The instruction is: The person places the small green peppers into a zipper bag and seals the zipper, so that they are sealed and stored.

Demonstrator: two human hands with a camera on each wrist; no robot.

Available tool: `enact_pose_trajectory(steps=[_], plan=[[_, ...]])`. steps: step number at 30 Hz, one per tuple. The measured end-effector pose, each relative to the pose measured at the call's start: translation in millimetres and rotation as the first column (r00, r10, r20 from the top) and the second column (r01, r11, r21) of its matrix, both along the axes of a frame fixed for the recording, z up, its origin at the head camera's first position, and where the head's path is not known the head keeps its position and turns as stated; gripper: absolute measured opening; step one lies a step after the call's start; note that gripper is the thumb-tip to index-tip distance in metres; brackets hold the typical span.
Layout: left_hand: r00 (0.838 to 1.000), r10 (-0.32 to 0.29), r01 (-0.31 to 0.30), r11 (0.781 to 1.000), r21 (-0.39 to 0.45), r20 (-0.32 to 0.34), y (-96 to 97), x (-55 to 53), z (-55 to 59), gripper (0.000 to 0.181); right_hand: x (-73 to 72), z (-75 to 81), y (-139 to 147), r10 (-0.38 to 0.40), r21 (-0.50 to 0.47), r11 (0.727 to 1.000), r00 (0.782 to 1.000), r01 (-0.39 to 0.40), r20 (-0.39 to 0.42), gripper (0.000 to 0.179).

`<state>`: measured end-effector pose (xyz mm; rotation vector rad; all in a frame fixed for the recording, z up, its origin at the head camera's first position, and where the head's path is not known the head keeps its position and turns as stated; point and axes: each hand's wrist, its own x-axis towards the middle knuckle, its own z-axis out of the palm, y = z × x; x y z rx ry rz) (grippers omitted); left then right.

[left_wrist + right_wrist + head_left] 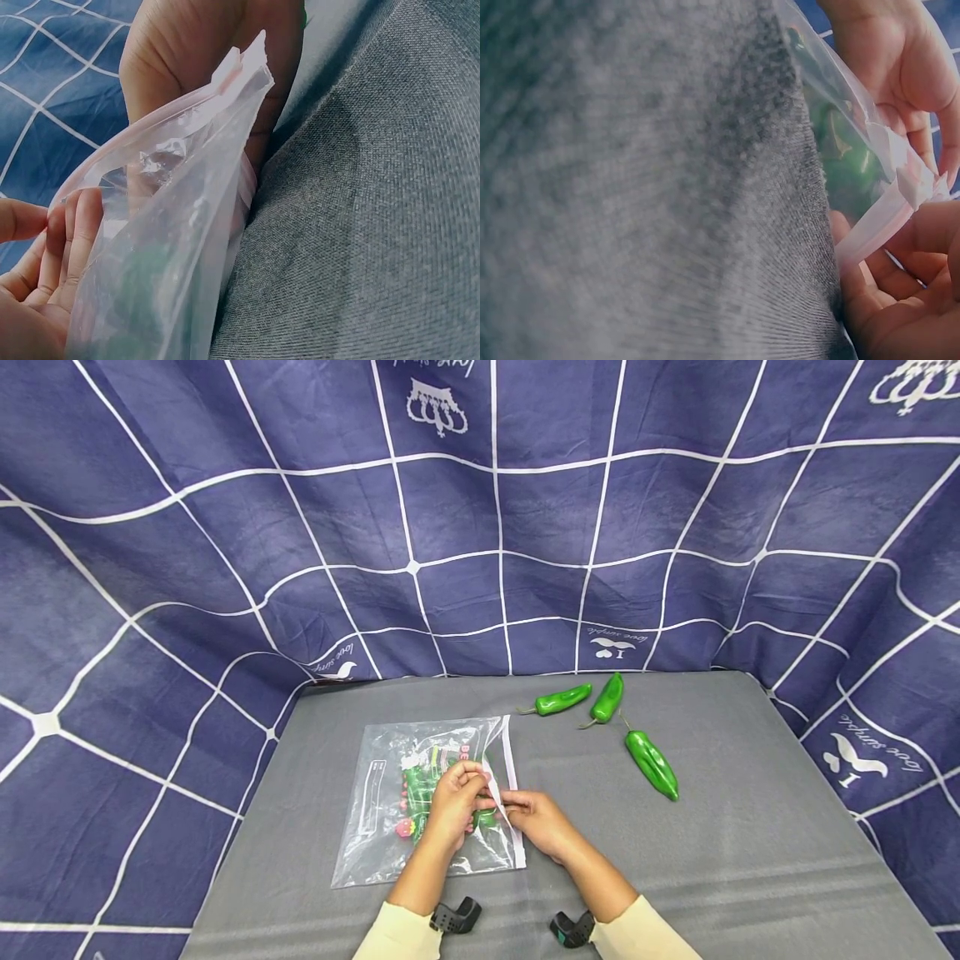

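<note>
Clear plastic forms the zip bag [386,747] lying on grey cloth [720,860], its rim pinched by the left hand [456,802] and right hand [543,822]. Wrist views show that rim raised; only the head view includes three loose green peppers [651,764] rightward.

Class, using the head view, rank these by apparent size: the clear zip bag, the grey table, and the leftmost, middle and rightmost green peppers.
1. Grey table
2. Clear zip bag
3. Rightmost pepper
4. Leftmost pepper and middle pepper: they look too alike to rank.
</note>
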<state>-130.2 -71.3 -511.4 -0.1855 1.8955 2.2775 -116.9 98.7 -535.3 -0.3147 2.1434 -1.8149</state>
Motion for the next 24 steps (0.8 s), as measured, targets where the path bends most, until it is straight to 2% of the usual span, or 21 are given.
enact_pose_trajectory(steps=[12,20,24], plan=[[1.000,0.008,-0.008,0.999,-0.034,0.011,-1.3,-1.1,0.0,0.017,-0.7,-1.5,1.1,0.061,-0.035,0.998,0.998,-0.060,0.021,0.039],[1.000,-0.002,0.003,0.999,-0.041,0.023,-0.9,-2.9,-1.9,0.016,-0.2,-0.4,4.9,0.072,-0.088,0.994,0.997,-0.071,0.016,0.050],[1.000,-0.008,0.008,0.999,-0.046,0.019,-1.1,-3.0,-1.6,0.015,-0.8,1.3,6.9,0.068,-0.101,0.993,0.998,-0.067,0.003,0.050]])
